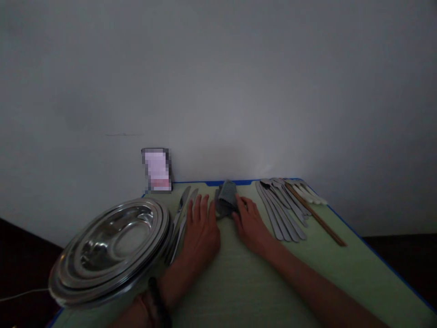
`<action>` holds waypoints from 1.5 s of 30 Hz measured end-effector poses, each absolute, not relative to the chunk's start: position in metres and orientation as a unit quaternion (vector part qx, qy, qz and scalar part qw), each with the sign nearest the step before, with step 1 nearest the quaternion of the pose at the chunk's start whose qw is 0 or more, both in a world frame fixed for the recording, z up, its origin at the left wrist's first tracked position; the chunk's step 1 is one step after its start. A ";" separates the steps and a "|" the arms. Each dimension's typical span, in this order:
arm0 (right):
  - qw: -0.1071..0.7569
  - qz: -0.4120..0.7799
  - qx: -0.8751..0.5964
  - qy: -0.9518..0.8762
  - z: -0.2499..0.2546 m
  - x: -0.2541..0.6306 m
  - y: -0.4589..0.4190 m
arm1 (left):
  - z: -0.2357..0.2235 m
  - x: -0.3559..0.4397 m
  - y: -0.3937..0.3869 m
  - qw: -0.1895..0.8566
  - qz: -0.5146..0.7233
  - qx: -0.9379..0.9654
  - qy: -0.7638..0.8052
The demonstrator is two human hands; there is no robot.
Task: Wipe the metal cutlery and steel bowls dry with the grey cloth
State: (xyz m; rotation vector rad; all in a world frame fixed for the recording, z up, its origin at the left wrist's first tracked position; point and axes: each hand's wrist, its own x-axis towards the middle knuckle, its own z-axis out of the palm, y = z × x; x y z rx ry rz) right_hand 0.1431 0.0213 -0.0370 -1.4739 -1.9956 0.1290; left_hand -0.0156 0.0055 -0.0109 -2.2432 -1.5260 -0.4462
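My left hand [201,230] lies flat on the green table mat [246,282], fingers stretched out, just right of a few table knives [182,214]. My right hand [251,223] rests on the mat with its fingertips touching a crumpled grey cloth [226,198] at the far middle of the table. The cloth lies between the two hands. I wear a dark band on my left wrist.
A stack of shiny steel plates [109,248] sits at the left. Several spoons and knives [283,209] and a brown chopstick [316,214] lie in a row at the right. A small blurred card [157,169] leans on the wall behind. The table's edge is blue.
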 end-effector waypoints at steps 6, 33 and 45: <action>0.295 0.058 -0.527 -0.795 -0.033 0.149 0.023 | -0.009 -0.021 0.004 0.175 -0.030 -0.747 -0.641; 0.645 0.272 -0.586 -0.409 -0.030 0.174 0.040 | 0.025 -0.022 -0.004 -0.142 0.022 -0.749 -0.647; 0.630 0.397 -0.450 -0.493 -0.020 0.153 0.022 | -0.004 0.000 -0.001 -0.420 -0.342 -0.638 -0.548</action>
